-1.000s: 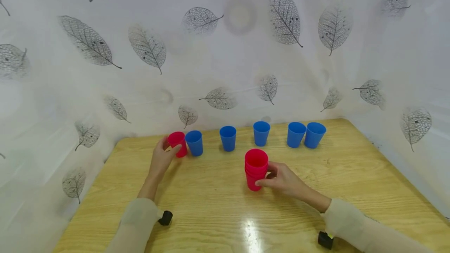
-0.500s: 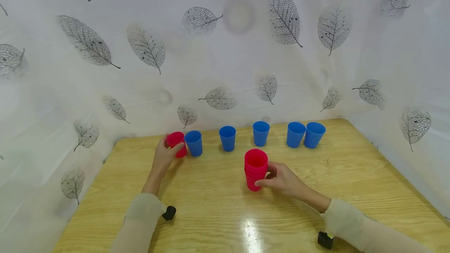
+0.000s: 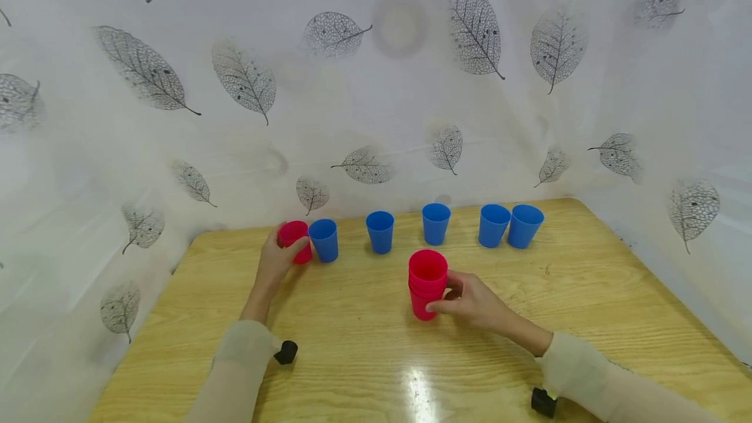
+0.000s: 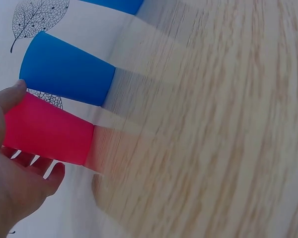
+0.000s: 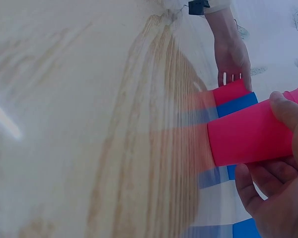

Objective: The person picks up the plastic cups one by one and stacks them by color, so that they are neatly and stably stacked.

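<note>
At the back left of the table, my left hand point(image 3: 275, 258) grips a single red cup point(image 3: 302, 254). Seen from the left wrist, the thumb lies by the cup's rim and the other fingers reach round its far side. My right hand point(image 3: 470, 300) holds a stack of nested red cups point(image 3: 427, 282) upright near the middle of the table. In the right wrist view the thumb presses one side of the red stack point(image 5: 253, 134) while the fingers curl along the other. A blue cup point(image 4: 67, 69) stands right beside the left hand's red cup, near the thumb tip.
Along the back of the wooden table point(image 3: 352, 344) stand more blue cups: one left of centre point(image 3: 380, 234), another near centre point(image 3: 436, 224), and two close together, a left one point(image 3: 493, 226) and a right one point(image 3: 525, 227). A leaf-patterned curtain point(image 3: 382, 96) hangs behind.
My left forearm has shifted slightly to the right, with its hand still at the red cup. The right hand and its stack have stayed in place.
</note>
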The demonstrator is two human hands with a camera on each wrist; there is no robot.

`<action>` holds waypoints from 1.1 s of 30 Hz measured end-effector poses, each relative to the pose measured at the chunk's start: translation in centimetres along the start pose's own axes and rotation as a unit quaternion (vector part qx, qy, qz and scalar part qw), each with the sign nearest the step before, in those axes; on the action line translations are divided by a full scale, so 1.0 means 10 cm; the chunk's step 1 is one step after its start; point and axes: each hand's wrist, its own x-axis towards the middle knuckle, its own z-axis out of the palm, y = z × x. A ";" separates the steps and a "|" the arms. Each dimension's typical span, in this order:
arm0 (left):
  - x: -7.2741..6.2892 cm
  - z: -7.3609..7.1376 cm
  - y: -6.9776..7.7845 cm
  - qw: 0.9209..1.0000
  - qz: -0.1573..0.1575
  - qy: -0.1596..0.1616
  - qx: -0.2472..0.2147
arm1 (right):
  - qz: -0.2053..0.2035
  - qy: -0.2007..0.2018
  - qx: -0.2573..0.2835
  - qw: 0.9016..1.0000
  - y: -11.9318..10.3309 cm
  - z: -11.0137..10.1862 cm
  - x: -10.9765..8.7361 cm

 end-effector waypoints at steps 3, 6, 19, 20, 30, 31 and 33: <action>0.00 -0.02 -0.02 1.000 0.005 0.006 -0.005 | 0.000 0.000 -0.001 1.000 0.00 0.00 0.00; 0.00 -0.05 -0.03 1.000 0.008 0.014 -0.004 | 0.001 0.001 -0.003 1.000 0.00 0.00 0.00; -0.25 -0.33 0.02 0.999 -0.007 0.011 0.038 | -0.003 0.000 0.006 1.000 0.02 0.00 0.00; -0.28 -0.34 0.03 0.999 -0.007 0.010 0.041 | -0.003 0.000 0.006 1.000 0.02 0.00 0.00; -0.52 -0.47 0.12 0.998 0.000 0.003 0.057 | 0.001 0.001 0.009 1.000 0.03 0.00 0.00; -0.54 -0.48 0.13 0.998 0.002 0.001 0.055 | 0.001 0.001 0.008 1.000 0.03 0.00 0.00; -0.57 -0.49 0.14 0.999 0.007 -0.005 0.048 | 0.002 0.002 0.009 1.000 0.03 0.00 0.00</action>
